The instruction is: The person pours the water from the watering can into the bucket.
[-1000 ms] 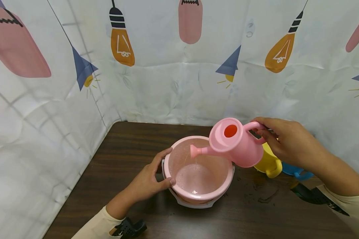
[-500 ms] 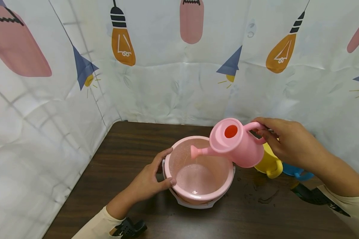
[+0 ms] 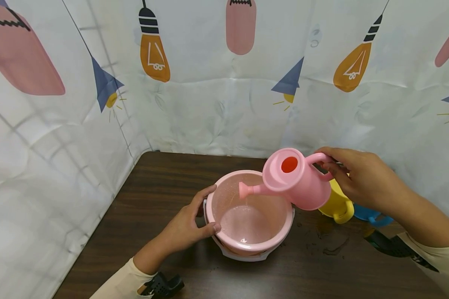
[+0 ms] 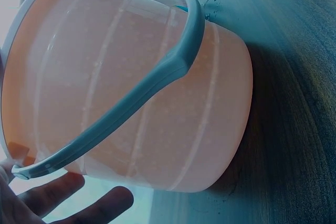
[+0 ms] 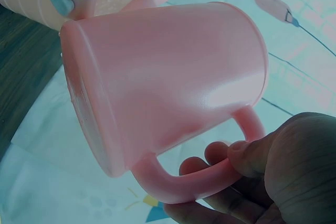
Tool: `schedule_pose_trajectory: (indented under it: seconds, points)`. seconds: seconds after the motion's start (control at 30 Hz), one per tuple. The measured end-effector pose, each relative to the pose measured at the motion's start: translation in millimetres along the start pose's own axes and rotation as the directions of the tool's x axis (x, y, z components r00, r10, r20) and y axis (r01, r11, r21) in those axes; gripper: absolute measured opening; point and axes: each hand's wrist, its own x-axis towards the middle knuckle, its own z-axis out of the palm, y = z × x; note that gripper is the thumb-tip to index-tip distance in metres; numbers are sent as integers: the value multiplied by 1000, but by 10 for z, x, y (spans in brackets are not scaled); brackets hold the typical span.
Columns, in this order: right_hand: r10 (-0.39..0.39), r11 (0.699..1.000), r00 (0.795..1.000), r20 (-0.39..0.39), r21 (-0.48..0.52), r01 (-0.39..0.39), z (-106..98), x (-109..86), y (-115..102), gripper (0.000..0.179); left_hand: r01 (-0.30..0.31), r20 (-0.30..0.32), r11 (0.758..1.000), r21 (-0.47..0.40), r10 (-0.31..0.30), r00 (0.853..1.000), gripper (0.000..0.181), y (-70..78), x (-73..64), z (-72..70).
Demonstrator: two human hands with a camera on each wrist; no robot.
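Nearest me, the left hand (image 3: 183,224) lies with thumb and forefinger spread against the rim of the pink bucket (image 3: 248,246); faint streaks below the spout (image 3: 245,189) make me judge the pour under way, though I can't tell how much is left in the pink watering can (image 3: 304,189), tipped over the bucket's far right edge. Farther out, the right hand (image 3: 359,178) pinches the can's handle (image 3: 317,158) between thumb and curled fingers, near a yellow cup (image 3: 334,202) and a blue cup (image 3: 363,212).

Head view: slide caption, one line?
Left hand grips a pale pink bucket; right hand holds a pink watering can tilted, its spout over the bucket.
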Motion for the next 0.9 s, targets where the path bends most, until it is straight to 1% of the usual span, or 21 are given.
schedule_pose_trajectory:
  seconds: [0.4,0.9]
  points:
    - [3,1000,1000,-10,9,-3,0,-6,-1,41,-8,-1,1000,6,8,1000,88,-9,0,3]
    - [3,1000,1000,-5,8,-3,-4,-8,7,40,8,1,1000,8,-8,1000,88,6,-2,2]
